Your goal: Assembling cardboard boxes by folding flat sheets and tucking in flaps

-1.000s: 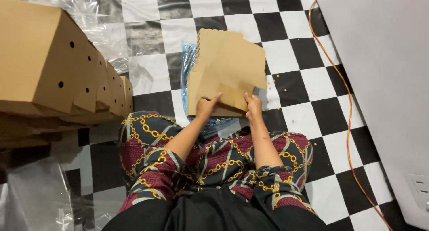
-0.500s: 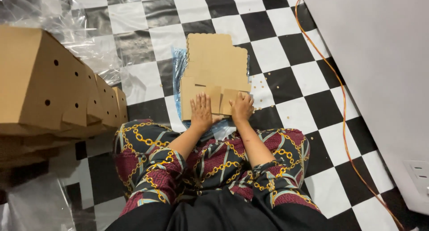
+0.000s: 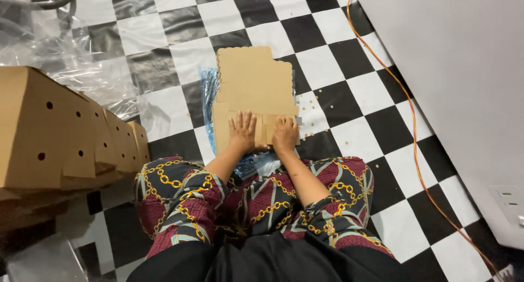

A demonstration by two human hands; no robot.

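At nine o'clock stands a row of folded cardboard boxes with round holes, clear plastic sheeting behind them. The left hand lies palm down, fingers spread, on the near edge of a flat cardboard sheet at twelve o'clock. The right hand presses just beside it, fingers together. An orange cable runs at three o'clock.

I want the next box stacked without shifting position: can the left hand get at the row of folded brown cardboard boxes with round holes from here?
Probably yes. The left hand lies flat on the flat brown cardboard sheet, and the row of folded boxes stands on its own side, with only bare checkered floor between. It would need a sideways stretch.
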